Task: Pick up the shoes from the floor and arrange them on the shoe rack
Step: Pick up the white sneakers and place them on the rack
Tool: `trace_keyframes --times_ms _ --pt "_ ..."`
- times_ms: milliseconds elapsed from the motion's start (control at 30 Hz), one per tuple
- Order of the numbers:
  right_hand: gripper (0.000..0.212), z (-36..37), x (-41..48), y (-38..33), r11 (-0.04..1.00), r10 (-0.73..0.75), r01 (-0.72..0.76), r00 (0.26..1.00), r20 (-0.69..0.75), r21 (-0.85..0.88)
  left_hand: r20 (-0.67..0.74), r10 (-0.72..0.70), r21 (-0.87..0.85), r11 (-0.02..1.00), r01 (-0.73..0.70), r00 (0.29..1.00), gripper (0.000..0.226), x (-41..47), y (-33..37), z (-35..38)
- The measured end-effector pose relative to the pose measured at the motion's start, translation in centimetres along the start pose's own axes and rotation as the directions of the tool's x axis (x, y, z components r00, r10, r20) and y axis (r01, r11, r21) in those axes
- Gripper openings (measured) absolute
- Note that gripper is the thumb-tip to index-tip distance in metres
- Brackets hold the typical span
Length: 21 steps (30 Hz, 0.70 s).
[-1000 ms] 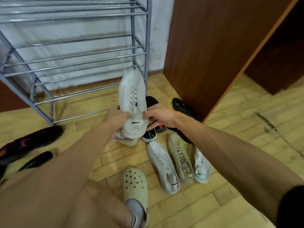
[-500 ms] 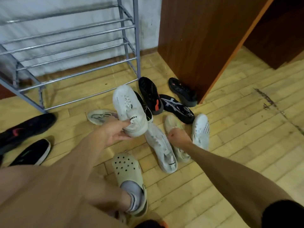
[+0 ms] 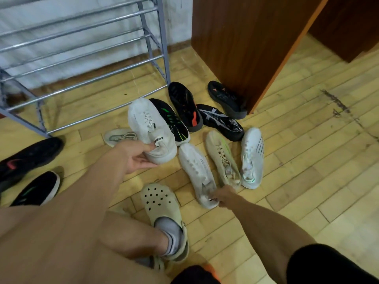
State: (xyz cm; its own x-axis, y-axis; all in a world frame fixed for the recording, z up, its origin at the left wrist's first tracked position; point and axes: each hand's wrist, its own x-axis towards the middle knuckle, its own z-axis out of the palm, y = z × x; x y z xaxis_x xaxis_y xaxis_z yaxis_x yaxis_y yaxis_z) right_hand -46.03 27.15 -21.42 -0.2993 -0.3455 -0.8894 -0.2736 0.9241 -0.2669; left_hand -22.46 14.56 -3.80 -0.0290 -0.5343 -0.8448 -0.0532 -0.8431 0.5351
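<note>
My left hand (image 3: 134, 157) grips a white sneaker (image 3: 149, 128) by its heel, toe pointing away, held just above the floor. My right hand (image 3: 222, 196) is down at the heel opening of a second white sneaker (image 3: 198, 171) lying on the floor, fingers closed on its collar. The grey metal shoe rack (image 3: 82, 48) stands at the upper left with bare rails. Beside the second white sneaker lie a beige sneaker (image 3: 222, 158) and a white sneaker with black text (image 3: 252, 158).
Several black shoes (image 3: 184, 107) lie between the rack's leg and a brown wooden cabinet (image 3: 242, 48). A pale shoe (image 3: 121, 137) sits behind my left hand. Two black shoes (image 3: 30, 173) lie at the far left. My foot in a cream clog (image 3: 162, 206) rests near the pile.
My right hand let go of the held sneaker and dropped to the heel of the white sneaker on the floor. The left hand lowered its sneaker away from the rack.
</note>
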Motion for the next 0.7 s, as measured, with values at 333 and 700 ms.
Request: trace_keyframes --times_ms 333,700 --pt "0.049 -4.4 -4.7 -2.8 0.990 -0.135 0.139 0.980 0.144 -0.021 -0.022 0.019 -0.012 1.000 -0.020 1.000 0.060 -2.3 -0.9 0.7" --pt "0.024 -13.0 -14.3 -14.4 0.932 -0.361 0.361 0.918 0.164 0.034 -0.132 0.221 0.064 0.975 -0.214 0.966 0.044 -9.3 4.3 -2.5"
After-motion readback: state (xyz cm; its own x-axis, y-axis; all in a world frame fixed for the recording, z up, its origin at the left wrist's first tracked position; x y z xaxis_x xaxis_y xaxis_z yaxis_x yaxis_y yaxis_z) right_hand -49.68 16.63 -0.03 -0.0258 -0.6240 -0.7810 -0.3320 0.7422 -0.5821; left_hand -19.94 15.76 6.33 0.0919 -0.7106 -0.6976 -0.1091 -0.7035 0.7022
